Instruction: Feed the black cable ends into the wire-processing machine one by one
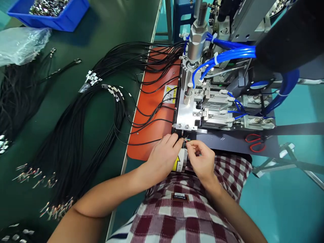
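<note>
My left hand (165, 152) is closed on the end of a black cable (145, 144) at the front edge of the machine (188, 114). Fine coloured wires (186, 139) fan out from the cable end, just past my left fingertips. Close beside them, my right hand (201, 157) has thumb and forefinger pinched together at the wires; what exactly lies between them is too small to make out. A yellow and white warning label (180, 161) shows below, between my hands. More black cables run from the machine's left side over an orange plate (144, 111).
Bundled black cables (68, 131) with stripped ends lie on the green table (121, 20). A blue bin (73, 15) of small metal parts stands at the far left, near a clear plastic bag (22, 44). Red-handled scissors (255, 142) rest at right. Blue air hoses (235, 52) arch above the machine.
</note>
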Demonstrator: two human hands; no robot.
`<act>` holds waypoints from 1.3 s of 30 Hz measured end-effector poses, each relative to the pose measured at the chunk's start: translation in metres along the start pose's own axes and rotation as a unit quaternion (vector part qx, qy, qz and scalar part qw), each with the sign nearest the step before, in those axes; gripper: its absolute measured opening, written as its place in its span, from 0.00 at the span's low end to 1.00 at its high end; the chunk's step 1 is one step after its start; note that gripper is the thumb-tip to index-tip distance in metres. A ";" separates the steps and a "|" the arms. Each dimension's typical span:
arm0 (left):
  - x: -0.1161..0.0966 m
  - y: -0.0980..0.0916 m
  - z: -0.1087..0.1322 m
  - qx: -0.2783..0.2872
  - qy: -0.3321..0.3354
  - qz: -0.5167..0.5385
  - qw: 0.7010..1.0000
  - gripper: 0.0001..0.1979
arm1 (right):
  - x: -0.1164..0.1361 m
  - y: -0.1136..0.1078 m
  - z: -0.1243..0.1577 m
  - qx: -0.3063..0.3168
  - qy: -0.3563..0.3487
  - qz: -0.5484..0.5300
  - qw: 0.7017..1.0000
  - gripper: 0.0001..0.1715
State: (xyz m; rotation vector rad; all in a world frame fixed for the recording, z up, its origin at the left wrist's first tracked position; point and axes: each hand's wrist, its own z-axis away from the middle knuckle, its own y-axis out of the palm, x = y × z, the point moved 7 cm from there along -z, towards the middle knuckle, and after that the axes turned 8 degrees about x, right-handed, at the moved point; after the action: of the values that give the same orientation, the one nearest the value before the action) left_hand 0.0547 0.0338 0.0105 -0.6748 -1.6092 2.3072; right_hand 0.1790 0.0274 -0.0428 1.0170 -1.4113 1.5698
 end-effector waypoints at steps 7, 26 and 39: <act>-0.004 0.000 0.002 0.010 -0.014 -0.028 0.999 0.19 | 0.032 -0.008 -0.004 0.009 -0.155 0.218 0.963 0.05; -0.004 -0.001 0.001 0.026 -0.026 -0.009 0.999 0.16 | -0.015 0.008 -0.022 -0.003 0.101 -0.222 0.970 0.11; -0.003 -0.001 0.000 0.035 -0.031 -0.013 0.999 0.16 | 0.006 -0.001 -0.017 -0.030 -0.072 0.038 0.996 0.03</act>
State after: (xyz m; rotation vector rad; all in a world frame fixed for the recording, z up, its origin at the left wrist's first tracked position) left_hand 0.0571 0.0323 0.0119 -0.5686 -1.5463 2.3764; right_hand 0.1765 0.0448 -0.0377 1.0699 -1.6029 1.5234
